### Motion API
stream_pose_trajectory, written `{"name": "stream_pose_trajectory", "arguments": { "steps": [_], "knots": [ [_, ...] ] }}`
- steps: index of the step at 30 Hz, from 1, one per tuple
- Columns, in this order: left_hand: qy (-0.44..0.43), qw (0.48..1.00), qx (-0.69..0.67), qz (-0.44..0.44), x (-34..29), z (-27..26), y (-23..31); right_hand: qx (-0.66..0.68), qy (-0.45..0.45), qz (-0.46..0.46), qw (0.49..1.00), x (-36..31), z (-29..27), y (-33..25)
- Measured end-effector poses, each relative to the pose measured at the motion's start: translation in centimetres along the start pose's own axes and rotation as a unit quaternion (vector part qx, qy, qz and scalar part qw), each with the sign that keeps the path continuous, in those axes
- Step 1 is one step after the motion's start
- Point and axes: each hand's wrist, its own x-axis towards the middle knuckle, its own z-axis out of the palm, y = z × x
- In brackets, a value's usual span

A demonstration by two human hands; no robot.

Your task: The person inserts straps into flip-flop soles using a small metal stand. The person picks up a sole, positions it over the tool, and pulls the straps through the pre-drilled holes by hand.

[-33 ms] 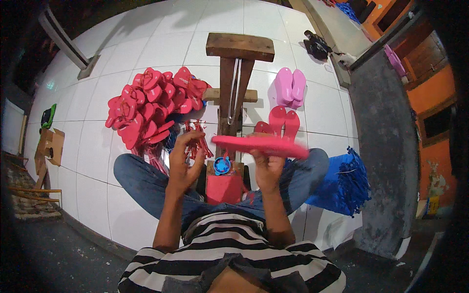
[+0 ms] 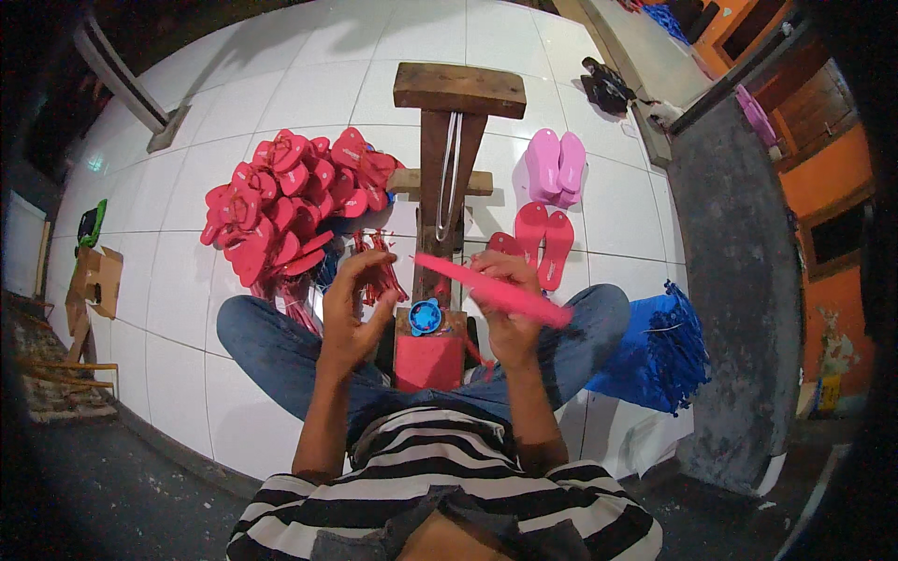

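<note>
Pink sole (image 2: 528,303) held edge-on by right hand (image 2: 512,331)

Right-hand fingers (image 2: 505,266) clamp the sole, its far end slanting near the left hand (image 2: 346,316), whose thumb and fingers stand apart. Between the hands, a round blue piece (image 2: 426,317) sits on a wooden stand (image 2: 432,168) stretching beyond the fingertips. Past the left fingers, red sandals (image 2: 281,208) lie heaped on white tiles (image 2: 178,337); past the right, a lilac-pink pair (image 2: 540,168); right of them, blue straps (image 2: 659,351).
</note>
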Motion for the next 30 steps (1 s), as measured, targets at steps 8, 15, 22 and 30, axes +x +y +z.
{"name": "stream_pose_trajectory", "arguments": {
  "steps": [8,15,22,30],
  "knots": [
    [-0.081,0.972,0.029,0.221,3.7,-0.3,1.3,-0.282,-0.096,-0.208,0.932,4.1,0.7,-3.0],
    [-0.032,0.972,0.033,0.232,5.5,0.6,1.9,-0.222,-0.074,-0.169,0.957,5.2,1.0,-2.5],
    [-0.011,0.97,0.001,0.241,6.4,1.0,2.2,-0.174,-0.079,-0.16,0.968,6.1,1.2,-2.3],
    [-0.006,0.994,-0.106,-0.012,8.0,1.5,4.7,-0.252,0.016,0.038,0.967,5.5,3.1,-4.6]
  ]
}}
